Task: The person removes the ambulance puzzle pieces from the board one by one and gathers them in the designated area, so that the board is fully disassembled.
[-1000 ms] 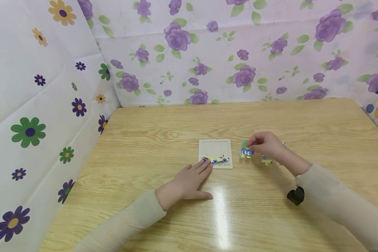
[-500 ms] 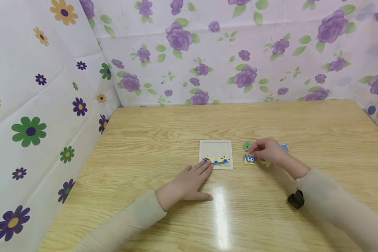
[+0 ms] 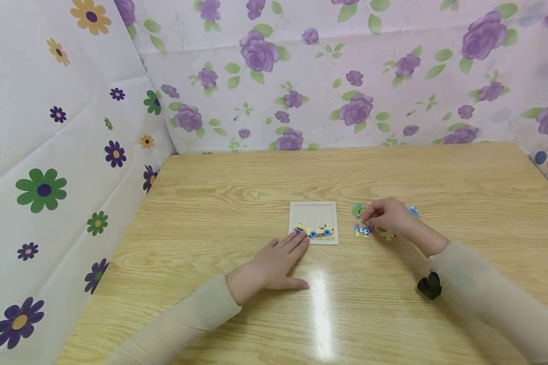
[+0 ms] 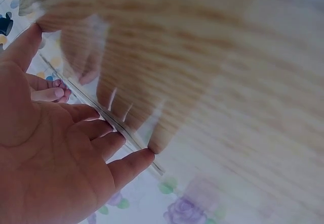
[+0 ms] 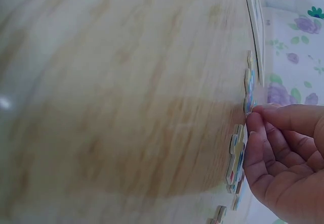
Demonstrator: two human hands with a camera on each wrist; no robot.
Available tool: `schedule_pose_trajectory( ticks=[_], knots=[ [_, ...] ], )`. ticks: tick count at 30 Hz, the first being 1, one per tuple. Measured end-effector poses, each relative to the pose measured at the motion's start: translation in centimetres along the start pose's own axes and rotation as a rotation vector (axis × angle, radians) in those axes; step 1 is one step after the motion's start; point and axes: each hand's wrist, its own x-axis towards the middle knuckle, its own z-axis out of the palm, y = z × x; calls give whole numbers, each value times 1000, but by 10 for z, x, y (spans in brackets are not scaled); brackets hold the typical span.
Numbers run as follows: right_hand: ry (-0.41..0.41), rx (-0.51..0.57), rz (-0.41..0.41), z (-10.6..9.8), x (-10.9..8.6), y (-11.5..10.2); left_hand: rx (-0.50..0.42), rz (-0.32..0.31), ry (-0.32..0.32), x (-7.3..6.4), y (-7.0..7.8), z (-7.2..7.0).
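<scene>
My left hand (image 3: pixel 269 263) lies flat with fingers straight, its fingertips over the lower left corner of a square, pale puzzle tray (image 3: pixel 314 215). Joined pieces showing a yellow vehicle with blue wheels (image 3: pixel 319 232) line the tray's near side. Right of the tray, my right hand (image 3: pixel 390 218) pinches the edge of a blue puzzle piece with cartoon eyes (image 3: pixel 362 230) between thumb and forefinger. In the right wrist view this puzzle piece (image 5: pixel 248 90) lies at the tabletop under the fingertips. A green tree piece (image 3: pixel 357 209) sits just behind it. The right hand partly hides other pieces.
A yellow piece (image 3: pixel 387 234) lies below the right hand, and a blue piece (image 3: pixel 412 210) shows beyond it. A small black object (image 3: pixel 429 285) is at the right sleeve. Flowered sheets (image 3: pixel 255 101) rise behind and left of the wooden table (image 3: pixel 219 197).
My right hand and the cartoon-eyed puzzle piece have shifted slightly nearer to me, away from the tree piece. They barely move in the last half second. The left hand stays on the tray.
</scene>
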Motion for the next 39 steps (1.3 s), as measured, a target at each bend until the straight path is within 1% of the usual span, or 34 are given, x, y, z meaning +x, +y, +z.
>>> schedule_pose_trajectory(
  ticks=[2, 7, 10, 13, 15, 18, 22, 25, 29, 32, 36, 39],
  knots=[
    [1, 3, -1, -1, 0, 0, -1, -2, -1, 0, 0, -1],
    [-11, 20, -42, -5, 0, -2, -1, -7, -4, 1, 0, -1],
    [-13, 23, -58, -5, -1, -9, -6, -8, -8, 1, -1, -1],
    [-41, 38, -74, -3, -1, -18, -13, -13, -10, 1, -2, -1],
    [-67, 45, -96, 0, 0, -24, -16, -17, -10, 0, -2, -2],
    [-99, 38, -159, 8, 2, -30, -6, -21, -8, -1, -2, -4],
    [-134, 17, -233, 20, 3, -31, 4, -16, -13, -1, 0, -5],
    [-152, 0, -261, 28, 4, -31, 8, -9, -8, -1, 2, -5],
    [-142, -31, -277, 35, 7, -35, 30, -5, 16, -1, 2, -8],
    [-149, -30, -288, 38, 10, -38, 52, -8, 21, -1, 1, -8],
    [-171, -28, -296, 43, 13, -39, 74, -1, 23, 0, 1, -5],
    [-180, -44, -296, 44, 15, -39, 85, 7, 42, 0, 2, -3]
  ],
)
